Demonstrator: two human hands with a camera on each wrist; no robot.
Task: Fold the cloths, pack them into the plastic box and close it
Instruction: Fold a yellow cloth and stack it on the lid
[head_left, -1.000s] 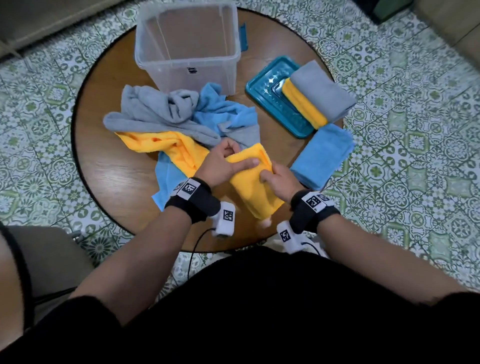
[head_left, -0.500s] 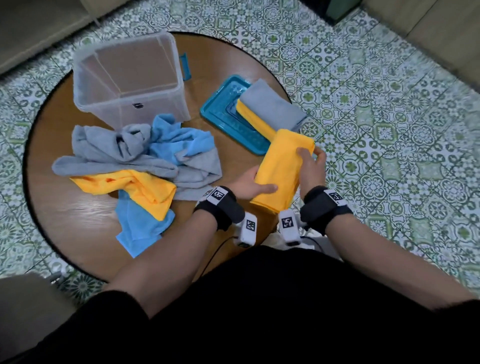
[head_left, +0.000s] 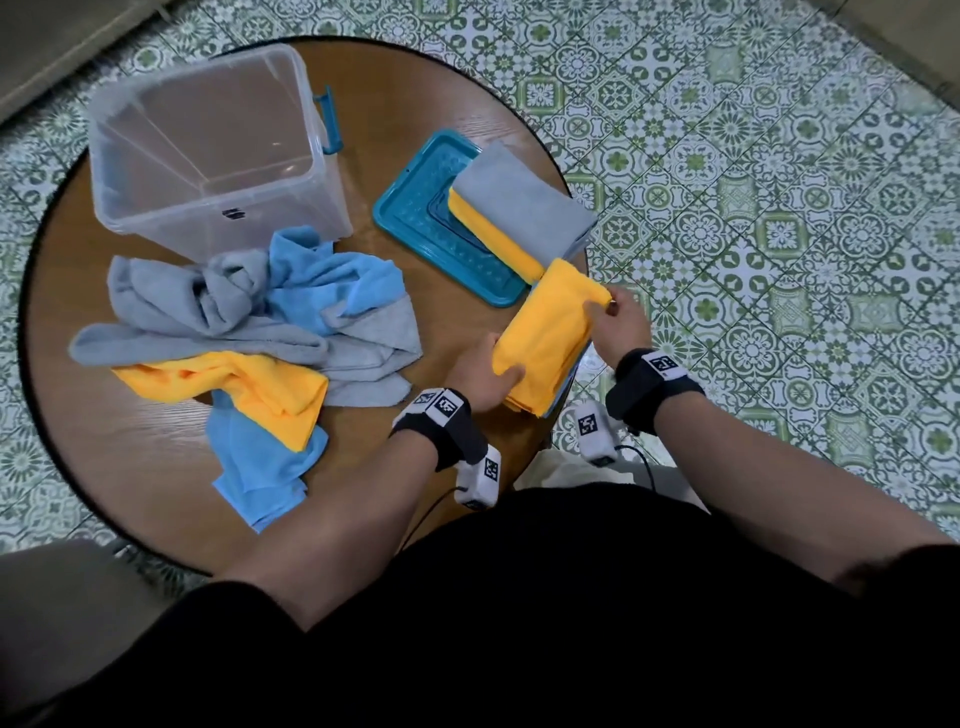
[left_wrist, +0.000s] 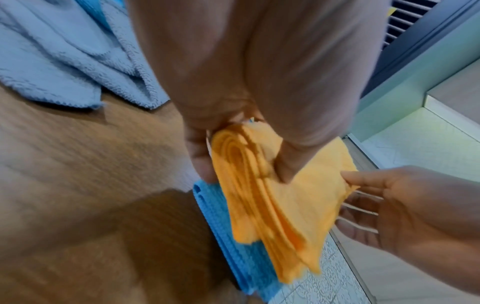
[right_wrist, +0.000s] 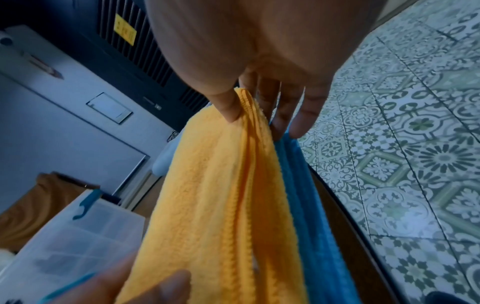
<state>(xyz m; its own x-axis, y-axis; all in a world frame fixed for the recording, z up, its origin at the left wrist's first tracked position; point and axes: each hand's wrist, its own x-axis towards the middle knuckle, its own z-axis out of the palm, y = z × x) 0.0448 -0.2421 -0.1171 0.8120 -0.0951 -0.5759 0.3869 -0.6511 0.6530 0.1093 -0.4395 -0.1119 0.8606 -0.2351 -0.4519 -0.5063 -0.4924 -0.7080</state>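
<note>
Together, both hands pinching folded yellow cloth (head_left: 550, 332), left hand (head_left: 480, 376) near end, right hand (head_left: 621, 325) far end

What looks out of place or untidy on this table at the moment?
The teal lid lies on the table with two folded cloths stacked on it, while the plastic box is empty. A folded blue cloth overhangs the table edge, under the yellow cloth that both hands hold.

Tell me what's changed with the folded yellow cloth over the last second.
Both hands, left hand and right hand, carried the folded yellow cloth from mid-table rightward onto the folded blue cloth at the table edge, and still hold it. The unfolded pile, plastic box and lid stayed put.
</note>
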